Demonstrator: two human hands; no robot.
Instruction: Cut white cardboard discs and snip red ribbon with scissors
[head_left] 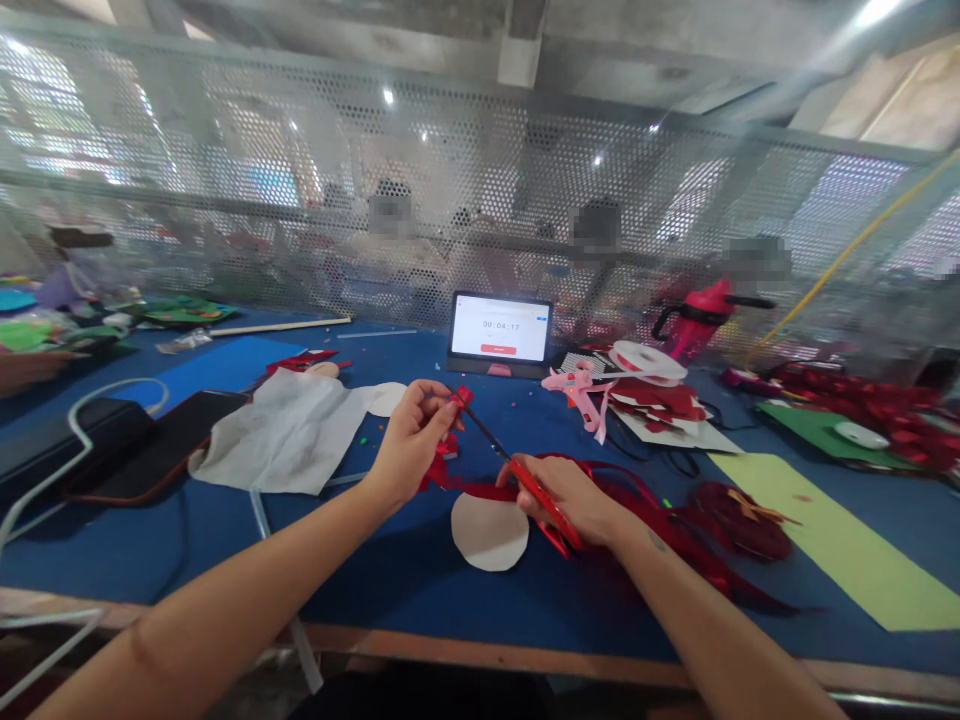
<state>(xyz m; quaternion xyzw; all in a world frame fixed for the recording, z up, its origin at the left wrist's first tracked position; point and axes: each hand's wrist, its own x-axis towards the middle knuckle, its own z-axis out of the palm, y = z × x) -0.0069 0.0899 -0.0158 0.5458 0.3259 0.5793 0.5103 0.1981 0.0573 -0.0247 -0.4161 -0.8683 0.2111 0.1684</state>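
Note:
A small piece of red ribbon (464, 396) is pinched between the thumb and fingers of my left hand (420, 430). My right hand (566, 495) is wrapped around red-handled scissors (547, 503), whose dark blades point up and left to the red piece at my left fingertips. A longer strip of red ribbon (487, 490) runs beneath the scissors between my two hands. Under them, a round cream disc (490, 535) lies flat on the blue table. To the right of my right hand is a loose heap of dark red ribbon (660, 530).
A tablet (500, 328) showing a timer stands at the back. White cloth (281, 440) and a dark phone (161, 440) lie left. On the right are a pink glue gun (581, 390), a ribbon spool (649, 362), a pink tumbler (701, 318) and yellow paper (832, 530). Another person's hand (30, 375) is far left.

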